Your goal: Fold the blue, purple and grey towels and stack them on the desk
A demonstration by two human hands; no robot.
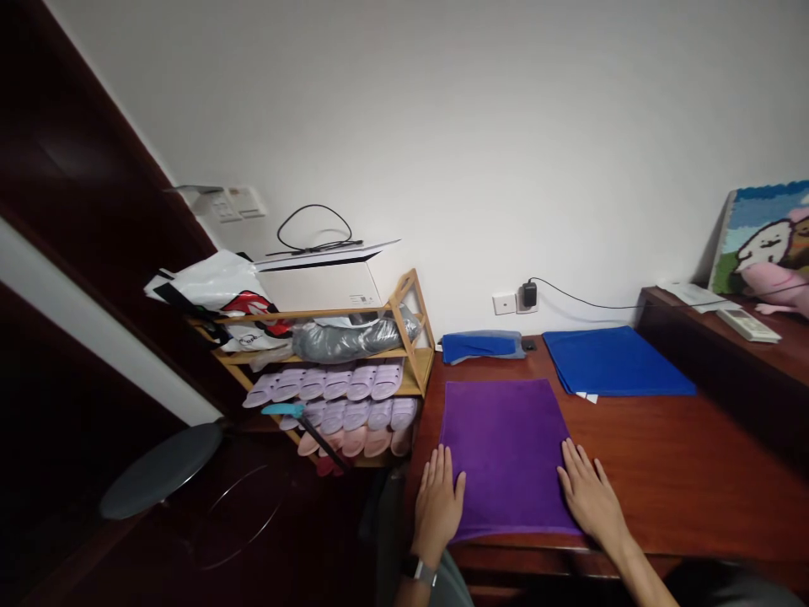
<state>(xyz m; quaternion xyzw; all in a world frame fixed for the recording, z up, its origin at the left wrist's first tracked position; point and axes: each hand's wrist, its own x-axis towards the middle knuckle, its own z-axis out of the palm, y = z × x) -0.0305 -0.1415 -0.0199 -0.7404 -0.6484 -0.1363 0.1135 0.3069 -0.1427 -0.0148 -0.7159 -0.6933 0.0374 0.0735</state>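
A purple cloth (506, 455) lies flat as a rough rectangle on the brown wooden table (683, 472). At its left edge, my left hand (438, 497) rests with the fingers extended, a watch on the wrist. My right hand (589, 491) lies on the opposite edge, fingers spread and pointing away from me. Neither hand grips anything. Behind the purple cloth to the right is a folded blue cloth (616, 362) with small white tags at its near edge. Another blue cloth (480, 346), folded narrow, lies near the wall in what looks like clear wrapping.
Left of the table stands a wooden rack (414, 371) with slippers, bags and a white box (322, 285). A round stool (161, 472) is farther left. A black charger (529, 294) is plugged into the wall. The raised ledge at right holds a remote (749, 324) and a pink toy (774, 287).
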